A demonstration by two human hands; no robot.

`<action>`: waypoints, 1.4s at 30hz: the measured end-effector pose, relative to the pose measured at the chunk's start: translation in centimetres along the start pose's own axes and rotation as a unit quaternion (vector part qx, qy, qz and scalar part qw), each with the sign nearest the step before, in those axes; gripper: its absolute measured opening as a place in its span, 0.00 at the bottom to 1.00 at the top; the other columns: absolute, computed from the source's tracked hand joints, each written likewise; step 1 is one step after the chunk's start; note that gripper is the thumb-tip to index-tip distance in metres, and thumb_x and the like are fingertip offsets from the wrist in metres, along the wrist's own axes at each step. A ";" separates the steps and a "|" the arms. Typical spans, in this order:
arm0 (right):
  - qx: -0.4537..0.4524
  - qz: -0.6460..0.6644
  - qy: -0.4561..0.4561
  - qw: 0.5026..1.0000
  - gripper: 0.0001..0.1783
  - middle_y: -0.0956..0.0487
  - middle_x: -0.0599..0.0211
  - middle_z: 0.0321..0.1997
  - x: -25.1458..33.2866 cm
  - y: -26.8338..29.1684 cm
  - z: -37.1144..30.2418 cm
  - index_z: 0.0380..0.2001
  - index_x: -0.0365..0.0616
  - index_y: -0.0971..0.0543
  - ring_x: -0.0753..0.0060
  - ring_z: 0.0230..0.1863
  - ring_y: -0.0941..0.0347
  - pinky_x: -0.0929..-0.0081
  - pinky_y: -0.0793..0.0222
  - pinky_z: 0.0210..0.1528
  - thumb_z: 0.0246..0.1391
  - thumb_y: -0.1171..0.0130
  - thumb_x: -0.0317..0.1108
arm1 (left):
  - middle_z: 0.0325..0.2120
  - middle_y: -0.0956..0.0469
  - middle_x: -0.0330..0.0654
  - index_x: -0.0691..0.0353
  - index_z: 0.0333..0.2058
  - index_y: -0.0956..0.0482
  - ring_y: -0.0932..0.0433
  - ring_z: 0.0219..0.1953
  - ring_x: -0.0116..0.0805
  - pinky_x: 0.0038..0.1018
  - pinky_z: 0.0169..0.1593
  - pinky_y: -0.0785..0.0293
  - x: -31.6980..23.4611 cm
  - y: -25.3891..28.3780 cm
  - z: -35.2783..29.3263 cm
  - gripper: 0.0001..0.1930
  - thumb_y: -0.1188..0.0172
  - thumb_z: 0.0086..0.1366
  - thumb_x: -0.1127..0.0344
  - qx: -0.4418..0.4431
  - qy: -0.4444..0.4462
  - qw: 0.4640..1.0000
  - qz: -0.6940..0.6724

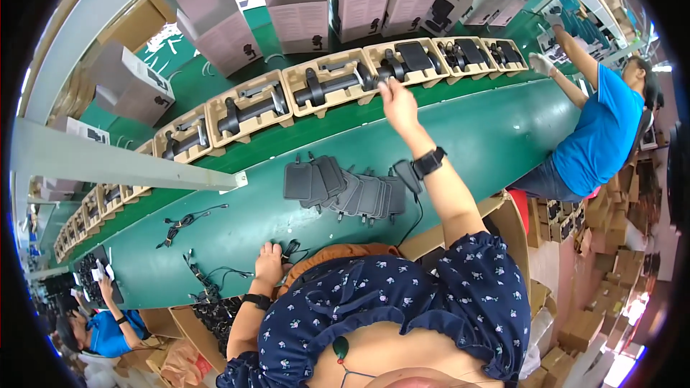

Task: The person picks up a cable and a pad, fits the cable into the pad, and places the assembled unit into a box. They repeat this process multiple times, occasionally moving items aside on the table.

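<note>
My right hand (399, 108) reaches across to the row of brown moulded trays. Its fingers are pinched at the end of one tray (321, 109), beside a black rounded part (369, 81); exactly what they grip is hidden. That tray holds a black tubular stand part (334, 88). At the near table edge rests my left hand (269, 266), fingers extended and apart, with a small coiled black cable (291, 250) next to it. Between my arms lies a fanned pile of dark flat rectangular plates (345, 190). Close to my right wrist is a black block with a cord (407, 174).
Upright open cartons (295, 14) line the far side. Bundled black cables (205, 276) lie at left, below a pale metal post (122, 158). Co-workers in blue stand at right (596, 136) and lower left (111, 334). Cardboard boxes (582, 323) are stacked behind.
</note>
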State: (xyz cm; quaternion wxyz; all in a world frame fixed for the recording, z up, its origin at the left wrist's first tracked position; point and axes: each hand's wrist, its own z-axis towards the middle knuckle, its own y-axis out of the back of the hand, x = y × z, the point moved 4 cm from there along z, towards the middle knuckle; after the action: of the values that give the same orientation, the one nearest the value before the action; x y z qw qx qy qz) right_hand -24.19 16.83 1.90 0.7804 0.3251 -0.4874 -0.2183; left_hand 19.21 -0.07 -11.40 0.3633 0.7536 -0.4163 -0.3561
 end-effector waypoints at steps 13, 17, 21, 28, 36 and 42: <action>0.186 -0.239 -0.076 0.950 0.21 0.23 0.50 0.40 -5.2 -4.7 13.2 0.34 0.40 0.23 0.49 0.44 0.27 0.59 0.31 0.45 0.54 0.50 0.49 | 0.38 0.32 0.47 0.59 0.38 0.33 0.31 0.41 0.50 0.39 0.40 0.29 2.2 0.0 -0.1 0.23 0.33 0.45 0.61 -0.043 0.074 0.989 -0.119; 0.077 -0.220 -0.041 0.972 0.17 0.24 0.50 0.38 -7.9 -8.6 11.9 0.37 0.38 0.32 0.49 0.41 0.26 0.60 0.30 0.42 0.56 0.52 0.43 | 0.38 0.32 0.48 0.60 0.39 0.33 0.30 0.41 0.50 0.40 0.40 0.29 2.2 -0.2 0.3 0.24 0.33 0.45 0.60 -0.018 0.081 0.991 -0.109; -0.028 -0.193 0.015 0.981 0.16 0.25 0.50 0.35 -7.0 -10.4 9.5 0.35 0.39 0.33 0.46 0.39 0.28 0.55 0.33 0.40 0.57 0.56 0.43 | 0.38 0.32 0.49 0.61 0.41 0.35 0.30 0.41 0.51 0.40 0.40 0.29 2.3 -0.9 -0.2 0.26 0.33 0.45 0.60 -0.005 0.094 0.990 -0.103; -0.061 -0.001 0.083 0.995 0.12 0.23 0.52 0.29 -9.6 -10.1 9.6 0.39 0.41 0.32 0.45 0.33 0.27 0.56 0.32 0.34 0.50 0.46 0.30 | 0.40 0.32 0.51 0.63 0.43 0.35 0.29 0.41 0.52 0.39 0.41 0.29 2.9 -0.8 0.2 0.26 0.35 0.48 0.59 0.007 0.078 0.996 -0.046; 0.003 -0.353 0.115 0.929 0.15 0.25 0.62 0.43 -7.5 -9.7 11.2 0.44 0.56 0.27 0.51 0.47 0.30 0.58 0.32 0.44 0.51 0.53 0.35 | 0.39 0.31 0.51 0.62 0.42 0.34 0.29 0.42 0.51 0.39 0.42 0.29 2.3 0.3 0.6 0.24 0.36 0.49 0.60 0.031 0.106 0.993 -0.052; 0.187 -0.385 0.007 0.904 0.18 0.26 0.51 0.49 -8.0 -9.2 12.0 0.50 0.50 0.33 0.47 0.51 0.31 0.60 0.34 0.50 0.55 0.59 0.33 | 0.41 0.31 0.50 0.60 0.42 0.34 0.29 0.44 0.50 0.38 0.46 0.31 2.5 -0.4 1.2 0.23 0.36 0.49 0.61 0.034 0.103 0.992 -0.067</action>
State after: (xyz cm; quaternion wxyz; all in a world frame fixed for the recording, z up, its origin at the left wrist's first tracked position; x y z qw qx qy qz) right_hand -38.70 12.17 -5.97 0.5638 0.6289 -0.3509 -0.4045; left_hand 19.33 -2.44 -12.89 0.3535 0.8243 -0.3375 -0.2857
